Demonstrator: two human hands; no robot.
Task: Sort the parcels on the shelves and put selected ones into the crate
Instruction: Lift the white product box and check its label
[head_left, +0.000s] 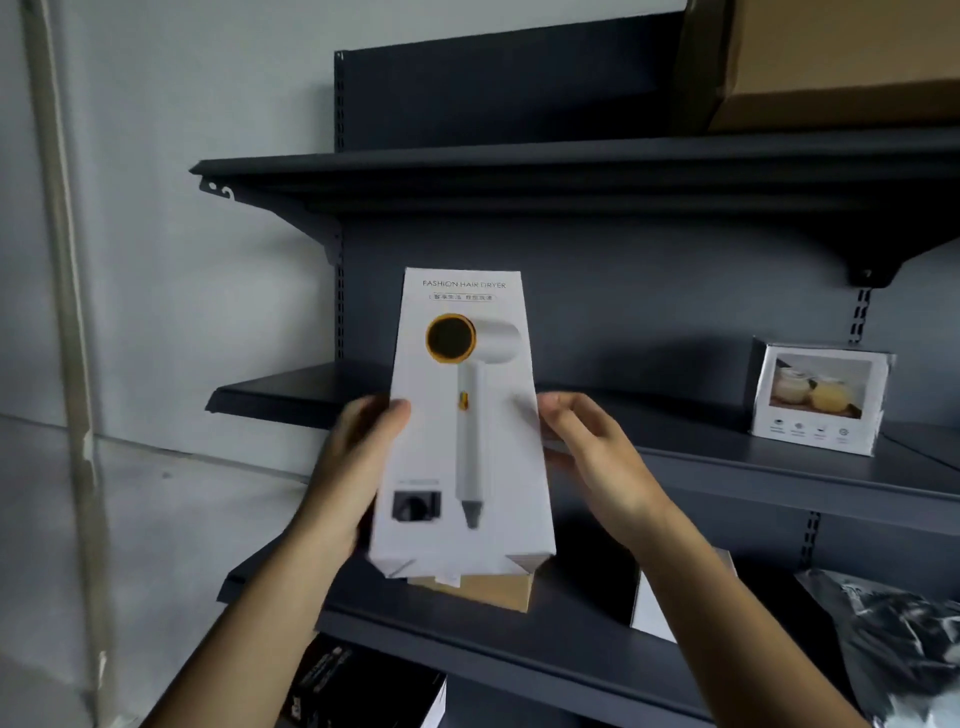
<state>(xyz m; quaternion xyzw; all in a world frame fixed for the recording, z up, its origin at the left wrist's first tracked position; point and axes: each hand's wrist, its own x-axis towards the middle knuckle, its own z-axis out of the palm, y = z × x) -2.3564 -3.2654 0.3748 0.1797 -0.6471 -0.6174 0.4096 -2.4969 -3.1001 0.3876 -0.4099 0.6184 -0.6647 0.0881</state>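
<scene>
A tall white hair dryer box (462, 421) stands upright in front of me, its printed face toward the camera, held up before the dark shelving. My left hand (353, 462) grips its left edge, thumb on the front face and fingers behind. My right hand (592, 457) is at the box's right edge, fingers loosely curved against the side; how firmly it holds is unclear. No crate is in view.
Dark metal shelves (727, 467) fill the view. A small white box with a food picture (821, 397) stands on the middle shelf at right. A cardboard box (841, 62) sits top right. Below lie a brown carton (483, 590), a white box (652, 608), a silver-black bag (898, 639) and a black box (358, 691).
</scene>
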